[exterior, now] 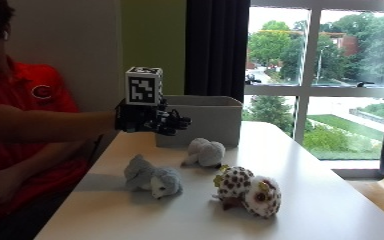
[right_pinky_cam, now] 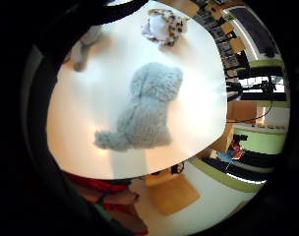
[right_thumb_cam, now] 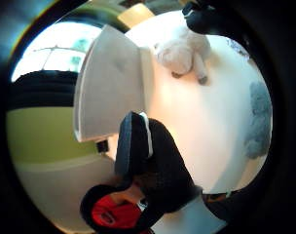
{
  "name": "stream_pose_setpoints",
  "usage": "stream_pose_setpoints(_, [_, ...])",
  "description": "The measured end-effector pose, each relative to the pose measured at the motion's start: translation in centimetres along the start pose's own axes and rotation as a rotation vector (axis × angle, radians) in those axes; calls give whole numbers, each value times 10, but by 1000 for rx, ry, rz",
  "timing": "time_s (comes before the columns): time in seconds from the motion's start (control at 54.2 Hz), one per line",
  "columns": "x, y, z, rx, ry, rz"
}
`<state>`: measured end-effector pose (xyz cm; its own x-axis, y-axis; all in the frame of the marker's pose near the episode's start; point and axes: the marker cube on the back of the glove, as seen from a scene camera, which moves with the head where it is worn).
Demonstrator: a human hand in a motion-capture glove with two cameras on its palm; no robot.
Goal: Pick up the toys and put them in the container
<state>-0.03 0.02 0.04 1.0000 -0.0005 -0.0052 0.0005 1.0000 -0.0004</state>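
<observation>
The gloved right hand (exterior: 153, 120) hangs in the air above the table (exterior: 325, 200), fingers (exterior: 179, 121) loosely curled and holding nothing. Just behind the fingers stands the bin (exterior: 205, 120), a grey, soft-sided box with straight fabric walls and an open top; its inside cannot be seen from the outside view, and the thumb-side palm view shows only its pale outer wall (right_thumb_cam: 109, 83).

Below the fingers, on the white tabletop, lie three plush toys, none touching the hand. Nearest, just under and beyond the fingertips, is the white toy (exterior: 204, 151), a rounded, fleecy lump lying close in front of the bin; in the thumb-side view it shows short limbs (right_thumb_cam: 184, 53). Below the palm lies the grey toy (exterior: 153, 181), shaggy and soft, with a paler muzzle; the little-finger-side view looks straight down on its fuzzy back (right_pinky_cam: 147, 108). Farthest from the fingers is the spotted toy (exterior: 248, 191), white with brown spots, big round eyes and yellow trim, standing apart from the other two (right_pinky_cam: 164, 25).

The table is smooth and glossy with a rounded corner.
</observation>
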Motion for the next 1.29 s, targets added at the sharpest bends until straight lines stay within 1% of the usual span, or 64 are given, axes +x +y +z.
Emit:
stream_pose_setpoints(0.314, [1,3,-7,19,-42,-18])
stream_pose_setpoints(0.462, [8,5,-9,17,-22,-3])
stream_pose_setpoints(0.72, [24,0,-13,93,-3,3])
stream_pose_setpoints(0.831, [39,-6,-11,67,30,41])
stream_pose_setpoints(0.978, [77,-9,-1,6,86,112])
stream_pose_setpoints(1.089, [106,-3,15,-32,42,150])
stream_pose_setpoints(1.292, [132,5,61,-191,12,197])
